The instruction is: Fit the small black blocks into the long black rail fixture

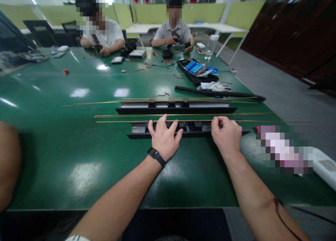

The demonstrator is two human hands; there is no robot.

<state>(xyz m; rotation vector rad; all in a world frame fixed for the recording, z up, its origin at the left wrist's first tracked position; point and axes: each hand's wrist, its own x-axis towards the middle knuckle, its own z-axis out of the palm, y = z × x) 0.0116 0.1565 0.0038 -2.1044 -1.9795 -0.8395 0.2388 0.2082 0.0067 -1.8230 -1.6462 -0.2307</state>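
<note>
A long black rail (196, 134) with a silvery inner channel and several black blocks lies crosswise before me. Over it spreads my left hand (166, 137), fingers apart, fingertips touching the blocks and the rail's upper side. At the rail's right part, my right hand (226, 133) is closed in a pinch around a thin brass-coloured rod (118, 121). This rod runs along the rail and sticks out past both ends. Just beyond lie more thin rods (126, 115), and behind them a second black rail (175, 111) with similar blocks and rods on top.
Behind the rails are a black tube (223, 93), white gloves (214, 86) and a black tray (187, 73) with blue items. A pixelated object (283, 148) and a white device (325, 167) lie at right. Two people work across the green table (65, 136); another person's arm (9, 164) shows at left.
</note>
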